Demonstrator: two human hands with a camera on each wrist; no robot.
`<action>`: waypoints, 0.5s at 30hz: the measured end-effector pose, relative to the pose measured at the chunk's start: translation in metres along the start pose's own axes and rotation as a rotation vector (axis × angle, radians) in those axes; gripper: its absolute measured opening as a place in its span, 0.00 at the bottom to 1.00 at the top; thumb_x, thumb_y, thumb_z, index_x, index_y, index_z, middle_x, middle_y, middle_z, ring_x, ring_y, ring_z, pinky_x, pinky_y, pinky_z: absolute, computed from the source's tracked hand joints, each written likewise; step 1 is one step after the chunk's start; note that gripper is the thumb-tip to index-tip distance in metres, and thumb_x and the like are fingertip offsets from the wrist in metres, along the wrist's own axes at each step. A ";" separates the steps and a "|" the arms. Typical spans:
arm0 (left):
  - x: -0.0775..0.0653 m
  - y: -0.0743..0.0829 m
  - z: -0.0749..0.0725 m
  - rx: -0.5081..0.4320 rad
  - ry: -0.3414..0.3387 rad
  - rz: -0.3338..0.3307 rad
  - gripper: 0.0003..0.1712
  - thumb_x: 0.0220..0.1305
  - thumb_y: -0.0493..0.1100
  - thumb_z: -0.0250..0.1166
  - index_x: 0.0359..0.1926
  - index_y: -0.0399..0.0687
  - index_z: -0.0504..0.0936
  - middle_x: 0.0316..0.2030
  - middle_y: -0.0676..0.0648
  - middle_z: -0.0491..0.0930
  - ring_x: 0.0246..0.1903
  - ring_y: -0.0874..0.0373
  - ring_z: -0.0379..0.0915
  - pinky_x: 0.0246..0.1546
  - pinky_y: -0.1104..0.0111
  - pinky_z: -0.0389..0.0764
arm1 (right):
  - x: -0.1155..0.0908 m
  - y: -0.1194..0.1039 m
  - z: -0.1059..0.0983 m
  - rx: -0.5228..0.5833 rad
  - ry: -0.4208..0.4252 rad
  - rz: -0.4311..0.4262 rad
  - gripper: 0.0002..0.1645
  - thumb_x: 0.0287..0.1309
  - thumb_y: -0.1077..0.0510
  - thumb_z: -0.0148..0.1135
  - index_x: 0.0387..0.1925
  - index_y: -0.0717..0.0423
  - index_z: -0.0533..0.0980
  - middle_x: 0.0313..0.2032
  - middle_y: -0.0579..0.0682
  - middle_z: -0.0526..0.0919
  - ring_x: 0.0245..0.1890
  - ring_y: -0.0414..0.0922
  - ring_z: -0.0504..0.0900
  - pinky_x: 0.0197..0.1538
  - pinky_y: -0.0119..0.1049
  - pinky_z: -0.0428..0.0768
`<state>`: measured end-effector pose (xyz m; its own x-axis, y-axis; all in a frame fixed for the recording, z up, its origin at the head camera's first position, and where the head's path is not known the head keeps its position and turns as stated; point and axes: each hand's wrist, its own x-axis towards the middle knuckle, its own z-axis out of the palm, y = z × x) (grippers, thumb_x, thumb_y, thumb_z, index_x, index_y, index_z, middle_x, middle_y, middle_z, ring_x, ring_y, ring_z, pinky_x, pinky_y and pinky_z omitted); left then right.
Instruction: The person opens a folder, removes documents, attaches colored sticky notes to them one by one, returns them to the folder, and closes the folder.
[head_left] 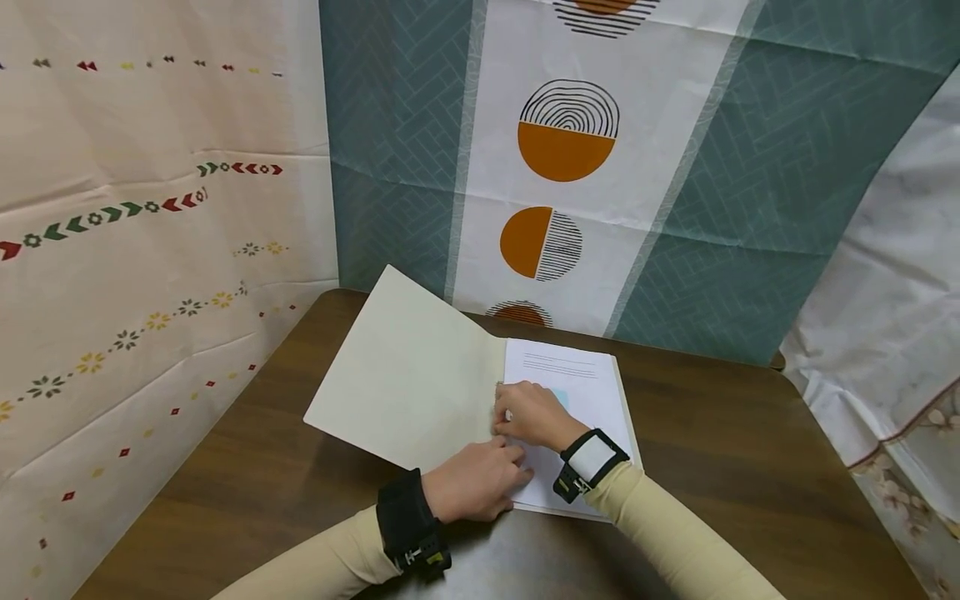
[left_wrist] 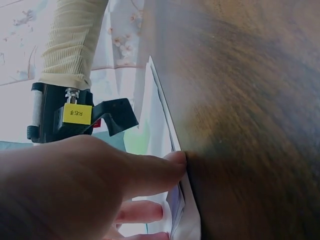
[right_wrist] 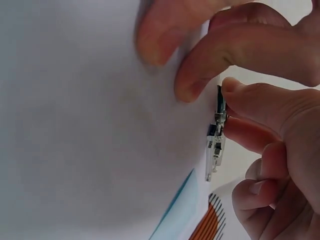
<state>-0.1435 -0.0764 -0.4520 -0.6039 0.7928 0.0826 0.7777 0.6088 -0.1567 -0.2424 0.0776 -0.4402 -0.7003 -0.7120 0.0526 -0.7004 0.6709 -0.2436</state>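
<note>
A pale file folder (head_left: 408, 375) lies open on the brown table, with white printed sheets (head_left: 540, 492) on its right side. At the fold sits a metal lever clip (right_wrist: 218, 135) with a dark tip. My right hand (head_left: 534, 414) pinches the clip's lever between thumb and finger, clear in the right wrist view. Nearer to me, my left hand (head_left: 476, 481) presses the sheets beside the fold with bent fingers (right_wrist: 192, 82). In the left wrist view its thumb (left_wrist: 160, 172) rests at the sheets' lower edge.
A light blue patch (head_left: 561, 397) shows on the top sheet, partly behind the right hand. The wooden table (head_left: 720, 467) extends to both sides of the folder. Patterned cloths (head_left: 397, 125) hang behind the table and at its sides.
</note>
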 end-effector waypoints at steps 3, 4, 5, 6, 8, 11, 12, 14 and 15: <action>0.001 0.000 -0.001 0.000 -0.008 0.003 0.21 0.65 0.55 0.83 0.58 0.61 0.93 0.49 0.55 0.89 0.48 0.61 0.81 0.46 0.72 0.84 | 0.000 -0.001 -0.001 -0.004 -0.002 0.008 0.09 0.60 0.59 0.84 0.25 0.47 0.92 0.32 0.42 0.85 0.29 0.37 0.79 0.29 0.31 0.72; 0.001 0.000 -0.001 0.002 -0.010 0.007 0.21 0.66 0.55 0.83 0.58 0.61 0.93 0.49 0.55 0.89 0.48 0.61 0.81 0.46 0.73 0.84 | 0.001 -0.001 -0.001 -0.005 -0.004 0.010 0.09 0.60 0.58 0.84 0.25 0.47 0.92 0.32 0.42 0.84 0.29 0.37 0.79 0.29 0.31 0.73; 0.001 0.000 -0.002 0.000 -0.012 0.008 0.21 0.65 0.55 0.83 0.57 0.61 0.93 0.48 0.55 0.89 0.48 0.61 0.81 0.46 0.73 0.84 | 0.001 -0.001 -0.002 -0.006 -0.008 0.013 0.09 0.60 0.58 0.84 0.25 0.46 0.92 0.31 0.42 0.84 0.28 0.37 0.79 0.29 0.31 0.73; 0.002 0.000 -0.002 0.002 -0.012 0.011 0.20 0.65 0.55 0.83 0.55 0.61 0.94 0.48 0.55 0.89 0.47 0.61 0.81 0.45 0.73 0.84 | 0.001 -0.001 -0.003 -0.009 -0.008 0.010 0.09 0.60 0.58 0.84 0.26 0.46 0.92 0.31 0.42 0.84 0.28 0.37 0.79 0.28 0.31 0.73; 0.005 -0.001 -0.001 0.000 -0.017 0.017 0.18 0.64 0.56 0.83 0.52 0.61 0.94 0.46 0.55 0.89 0.45 0.62 0.80 0.42 0.73 0.83 | 0.000 -0.002 -0.005 -0.007 -0.013 0.016 0.09 0.61 0.57 0.84 0.26 0.46 0.92 0.31 0.43 0.84 0.27 0.37 0.78 0.28 0.31 0.72; 0.010 -0.002 -0.001 -0.019 -0.036 0.019 0.16 0.63 0.55 0.83 0.50 0.62 0.95 0.44 0.55 0.88 0.43 0.64 0.78 0.40 0.73 0.81 | 0.001 -0.002 -0.007 0.005 -0.017 0.029 0.08 0.61 0.58 0.84 0.26 0.46 0.93 0.31 0.44 0.84 0.26 0.37 0.76 0.27 0.31 0.71; 0.011 -0.003 0.000 -0.034 -0.046 0.015 0.16 0.63 0.55 0.84 0.50 0.62 0.95 0.45 0.55 0.88 0.42 0.65 0.77 0.40 0.74 0.81 | 0.001 -0.001 -0.007 0.014 -0.019 0.033 0.08 0.61 0.59 0.83 0.27 0.47 0.93 0.31 0.44 0.85 0.26 0.37 0.76 0.27 0.31 0.71; 0.014 -0.004 -0.001 -0.068 -0.068 0.002 0.17 0.62 0.55 0.84 0.52 0.63 0.96 0.46 0.55 0.88 0.42 0.66 0.77 0.39 0.74 0.80 | 0.001 -0.002 -0.007 0.035 -0.023 0.043 0.08 0.61 0.59 0.83 0.27 0.47 0.93 0.33 0.44 0.86 0.27 0.38 0.78 0.28 0.32 0.72; 0.014 -0.005 -0.001 -0.083 -0.076 -0.006 0.18 0.62 0.55 0.84 0.53 0.64 0.96 0.46 0.55 0.87 0.42 0.67 0.76 0.39 0.74 0.80 | 0.001 -0.001 -0.008 0.041 -0.024 0.046 0.07 0.61 0.59 0.82 0.27 0.47 0.93 0.33 0.44 0.87 0.29 0.39 0.79 0.28 0.32 0.73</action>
<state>-0.1555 -0.0677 -0.4492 -0.6173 0.7867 0.0078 0.7842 0.6160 -0.0740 -0.2434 0.0780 -0.4323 -0.7274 -0.6860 0.0171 -0.6612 0.6940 -0.2848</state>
